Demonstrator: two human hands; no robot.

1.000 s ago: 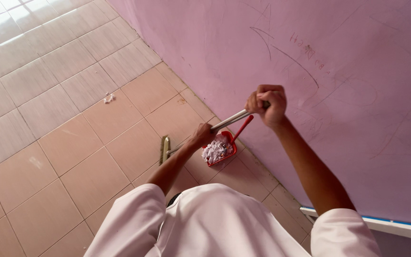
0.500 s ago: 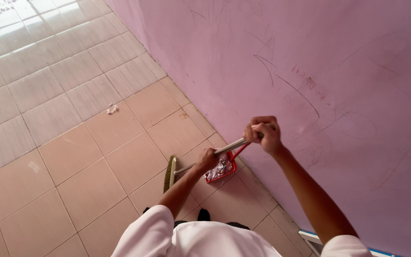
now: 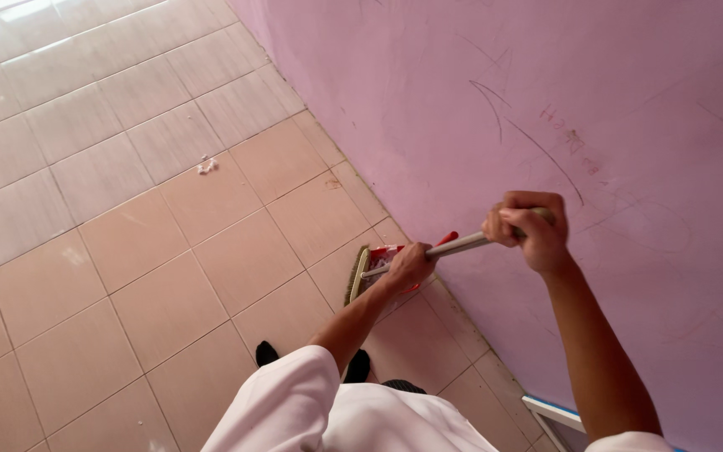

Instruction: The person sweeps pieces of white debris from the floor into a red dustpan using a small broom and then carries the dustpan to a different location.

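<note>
Since the earlier frame the brush head had swung in from the open tiles toward the wall, so that it now stood right against the dustpan, and both hands had shifted toward the right of the frame.

Nearest the camera, at the bottom centre, were the white sleeves and the dark shoes on the floor. From there the left hand (image 3: 409, 265) reached forward at frame centre, fingers wrapped low around the metal-handled broom with straw-coloured bristles (image 3: 428, 251). The right hand (image 3: 525, 228), higher and right of centre, was closed in a fist around the top end of the same handle, elbow bent, forearm running down to the lower right corner.

The handle's long axis ran from upper right down to lower left, ending in the brush head just left of the left hand, which was the nearer hand to it. Just behind that hand lay the red plastic dustpan (image 3: 382, 254), holding scraps and largely hidden, at the foot of the pink scribbled wall (image 3: 629, 100).

Farther off, upper left of centre, a small white paper scrap (image 3: 206, 166) lay well apart on the beige tiled floor (image 3: 127, 251).
</note>
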